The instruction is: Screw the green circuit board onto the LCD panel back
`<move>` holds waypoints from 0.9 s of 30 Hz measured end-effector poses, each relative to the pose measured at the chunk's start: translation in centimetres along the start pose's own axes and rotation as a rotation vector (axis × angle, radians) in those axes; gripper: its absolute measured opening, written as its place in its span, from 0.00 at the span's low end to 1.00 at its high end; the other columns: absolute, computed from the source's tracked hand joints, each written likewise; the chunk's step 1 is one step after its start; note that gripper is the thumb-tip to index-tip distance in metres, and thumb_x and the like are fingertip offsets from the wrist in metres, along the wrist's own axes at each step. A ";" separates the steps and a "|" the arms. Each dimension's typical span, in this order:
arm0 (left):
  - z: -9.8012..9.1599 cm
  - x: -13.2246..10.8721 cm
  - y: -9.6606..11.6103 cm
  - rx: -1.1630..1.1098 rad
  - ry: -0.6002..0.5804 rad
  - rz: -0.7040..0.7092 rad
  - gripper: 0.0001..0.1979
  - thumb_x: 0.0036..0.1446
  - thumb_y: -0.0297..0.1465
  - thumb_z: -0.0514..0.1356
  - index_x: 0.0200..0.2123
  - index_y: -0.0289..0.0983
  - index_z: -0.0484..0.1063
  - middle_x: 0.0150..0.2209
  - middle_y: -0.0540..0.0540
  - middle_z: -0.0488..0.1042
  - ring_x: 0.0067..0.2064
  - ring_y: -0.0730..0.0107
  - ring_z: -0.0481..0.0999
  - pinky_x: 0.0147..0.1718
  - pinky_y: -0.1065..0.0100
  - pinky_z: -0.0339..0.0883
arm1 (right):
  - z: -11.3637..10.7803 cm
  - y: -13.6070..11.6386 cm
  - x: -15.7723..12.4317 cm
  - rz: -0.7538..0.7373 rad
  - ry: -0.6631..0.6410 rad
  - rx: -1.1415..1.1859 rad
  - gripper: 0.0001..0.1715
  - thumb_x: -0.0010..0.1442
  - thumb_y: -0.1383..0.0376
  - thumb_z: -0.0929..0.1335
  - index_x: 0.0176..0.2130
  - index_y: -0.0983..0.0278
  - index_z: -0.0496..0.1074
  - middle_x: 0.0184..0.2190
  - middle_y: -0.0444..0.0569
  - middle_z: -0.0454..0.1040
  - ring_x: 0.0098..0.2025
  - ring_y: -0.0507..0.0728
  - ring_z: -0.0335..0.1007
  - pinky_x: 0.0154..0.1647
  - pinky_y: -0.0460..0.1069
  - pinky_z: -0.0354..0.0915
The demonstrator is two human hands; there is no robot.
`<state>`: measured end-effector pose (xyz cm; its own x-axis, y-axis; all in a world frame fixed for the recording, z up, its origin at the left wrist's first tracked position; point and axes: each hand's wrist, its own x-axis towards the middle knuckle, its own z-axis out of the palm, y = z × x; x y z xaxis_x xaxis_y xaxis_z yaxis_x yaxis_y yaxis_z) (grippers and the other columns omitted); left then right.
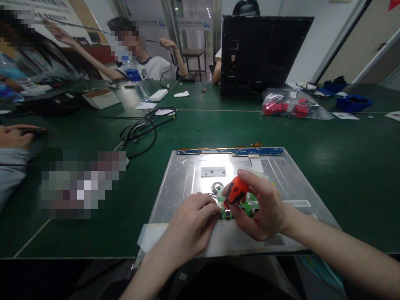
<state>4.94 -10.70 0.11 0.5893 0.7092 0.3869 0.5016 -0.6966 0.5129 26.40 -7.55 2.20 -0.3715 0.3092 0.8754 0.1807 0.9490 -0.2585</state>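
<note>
A metal-backed display panel (178, 187) lies flat on the table in front of me, with a green circuit board (252, 203) on its middle. My right hand (265, 208) grips a stubby orange and black screwdriver (238, 189), tilted over the board; its tip is hidden. Curled beside the board's left edge is my left hand (195, 221), its fingertips at the edge. Whether they pinch something there is hidden. A blue circuit strip (231, 151) runs along the panel's far edge, with a flat white ribbon cable (255, 163) leading from it.
Black cables (140, 129) lie coiled left of the panel on the green table (203, 129). Further back stand a large black screen (262, 54), a plastic bag with red items (292, 104) and a water bottle (136, 79). Other people sit left and across; one's hand (15, 137) rests at left.
</note>
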 end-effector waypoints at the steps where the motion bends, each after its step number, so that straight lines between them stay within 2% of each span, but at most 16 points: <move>1: 0.0 0.0 0.0 0.001 0.000 0.001 0.10 0.65 0.21 0.54 0.42 0.38 0.74 0.41 0.43 0.78 0.43 0.59 0.77 0.41 0.60 0.72 | 0.0 0.0 0.0 0.007 0.005 -0.001 0.48 0.62 0.74 0.67 0.75 0.67 0.48 0.44 0.54 0.79 0.28 0.54 0.75 0.22 0.48 0.75; 4: 0.0 0.1 0.1 0.003 -0.002 0.005 0.10 0.65 0.21 0.54 0.42 0.38 0.74 0.41 0.43 0.78 0.42 0.59 0.77 0.40 0.61 0.72 | 0.1 -0.1 -0.1 0.013 0.012 -0.018 0.47 0.65 0.73 0.66 0.76 0.67 0.47 0.42 0.53 0.79 0.26 0.54 0.74 0.22 0.48 0.76; 9: 0.1 0.0 -0.1 0.014 0.013 0.015 0.09 0.65 0.21 0.54 0.40 0.39 0.72 0.40 0.44 0.78 0.41 0.60 0.77 0.38 0.62 0.71 | 0.1 -0.2 0.1 0.012 0.018 -0.083 0.44 0.69 0.68 0.67 0.76 0.64 0.46 0.35 0.46 0.78 0.24 0.54 0.72 0.19 0.48 0.72; 16: 0.0 0.0 -0.1 0.006 0.013 0.014 0.09 0.65 0.21 0.54 0.40 0.39 0.72 0.41 0.44 0.78 0.41 0.59 0.77 0.38 0.61 0.71 | -0.1 -0.3 0.5 -0.010 0.021 -0.138 0.41 0.71 0.66 0.66 0.75 0.67 0.49 0.41 0.52 0.82 0.29 0.56 0.76 0.22 0.49 0.73; 21: 0.0 -0.1 -0.1 0.015 0.006 0.012 0.10 0.65 0.21 0.54 0.41 0.38 0.73 0.41 0.44 0.77 0.42 0.59 0.77 0.40 0.60 0.72 | -0.2 -0.1 0.3 -0.016 -0.003 -0.057 0.44 0.67 0.69 0.67 0.75 0.70 0.48 0.39 0.51 0.80 0.27 0.56 0.74 0.23 0.49 0.74; 27: 0.0 0.0 -0.1 -0.004 -0.001 0.005 0.10 0.65 0.21 0.55 0.41 0.38 0.74 0.41 0.44 0.78 0.42 0.60 0.77 0.39 0.61 0.71 | 0.0 -0.1 -0.1 0.016 -0.006 -0.011 0.48 0.63 0.73 0.66 0.76 0.66 0.46 0.44 0.54 0.79 0.28 0.54 0.74 0.24 0.47 0.76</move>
<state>4.89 -10.60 0.04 0.5921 0.7059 0.3887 0.4963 -0.6995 0.5142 26.45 -7.63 2.15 -0.3740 0.3247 0.8687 0.1968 0.9432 -0.2678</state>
